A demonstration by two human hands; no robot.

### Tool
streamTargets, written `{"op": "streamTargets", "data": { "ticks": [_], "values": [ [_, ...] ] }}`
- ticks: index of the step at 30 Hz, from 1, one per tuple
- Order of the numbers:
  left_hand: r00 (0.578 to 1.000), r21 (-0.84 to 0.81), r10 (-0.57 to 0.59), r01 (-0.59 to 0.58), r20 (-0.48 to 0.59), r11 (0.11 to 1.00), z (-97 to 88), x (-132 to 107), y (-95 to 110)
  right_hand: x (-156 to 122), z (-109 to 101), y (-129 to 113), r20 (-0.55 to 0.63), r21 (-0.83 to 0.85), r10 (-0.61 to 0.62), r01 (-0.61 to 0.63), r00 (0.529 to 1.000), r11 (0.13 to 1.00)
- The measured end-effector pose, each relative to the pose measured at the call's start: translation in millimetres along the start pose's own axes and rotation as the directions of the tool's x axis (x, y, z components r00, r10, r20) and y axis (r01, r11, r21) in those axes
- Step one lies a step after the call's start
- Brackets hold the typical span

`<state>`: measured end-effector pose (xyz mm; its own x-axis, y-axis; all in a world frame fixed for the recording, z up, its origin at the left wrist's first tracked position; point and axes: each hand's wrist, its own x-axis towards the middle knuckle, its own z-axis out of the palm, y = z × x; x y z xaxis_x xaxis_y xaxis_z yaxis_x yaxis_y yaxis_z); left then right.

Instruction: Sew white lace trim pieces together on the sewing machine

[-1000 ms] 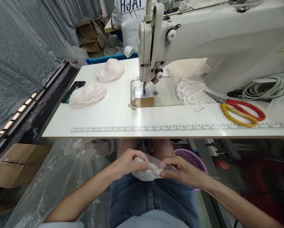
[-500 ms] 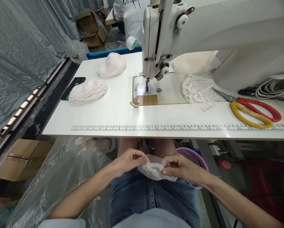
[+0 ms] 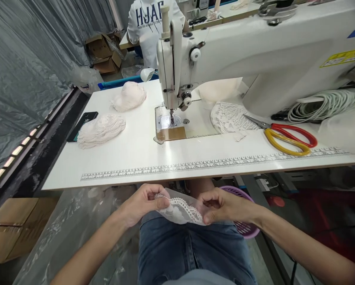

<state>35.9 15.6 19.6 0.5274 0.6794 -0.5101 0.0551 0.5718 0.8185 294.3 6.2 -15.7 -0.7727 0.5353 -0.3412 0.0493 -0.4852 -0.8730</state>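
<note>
- Left hand [image 3: 143, 204] and right hand [image 3: 223, 206]: each pinching one end of the lace [image 3: 180, 211], off the tabletop [image 3: 136, 150] front edge.
- Lace: probably light, limp, snag-prone; hold by both ends.

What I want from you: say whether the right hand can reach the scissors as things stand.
Likely yes: the scissors lie on the tabletop near its front edge, handles uncovered. The right hand holds the lace piece, though, so it would probably have to let go first.
</note>
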Motion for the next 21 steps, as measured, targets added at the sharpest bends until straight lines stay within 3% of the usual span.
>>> {"op": "streamTargets", "data": {
  "ticks": [6, 11, 15, 16, 18, 19, 21],
  "values": [
    [0.990, -0.013, 0.075, -0.077, -0.118, 0.997, -7.3, -5, 34, 3, -1, -33, -0.099, -0.024, -0.090, 0.088, 0.991, 0.996],
    [0.979, 0.034, 0.109, -0.105, -0.172, 0.994, -9.3, -3, 54, 8, -2, -55, -0.071, -0.145, -0.212, 0.201, 0.975, 0.969],
    [0.955, 0.171, 0.194, -0.158, -0.222, 0.973, -29.5, 0, 87, 21, -3, -70, -0.097, -0.211, -0.263, 0.238, 0.960, 0.948],
    [0.930, 0.240, 0.267, -0.207, -0.252, 0.948, -38.2, -1, 98, 25, -5, -74, -0.135, -0.276, -0.305, 0.260, 0.943, 0.925],
    [0.821, 0.414, 0.448, -0.293, -0.353, 0.862, -56.1, -7, 116, 31, -10, -81, -0.239, -0.475, -0.420, 0.273, 0.875, 0.837],
    [0.760, 0.502, 0.504, -0.273, -0.410, 0.821, -63.1, -13, 120, 32, -14, -83, -0.284, -0.583, -0.483, 0.251, 0.828, 0.773],
    [0.630, 0.632, 0.552, -0.123, -0.546, 0.766, -68.7, -26, 112, 34, -25, -85, -0.326, -0.714, -0.567, 0.196, 0.756, 0.672]
  ]
}}
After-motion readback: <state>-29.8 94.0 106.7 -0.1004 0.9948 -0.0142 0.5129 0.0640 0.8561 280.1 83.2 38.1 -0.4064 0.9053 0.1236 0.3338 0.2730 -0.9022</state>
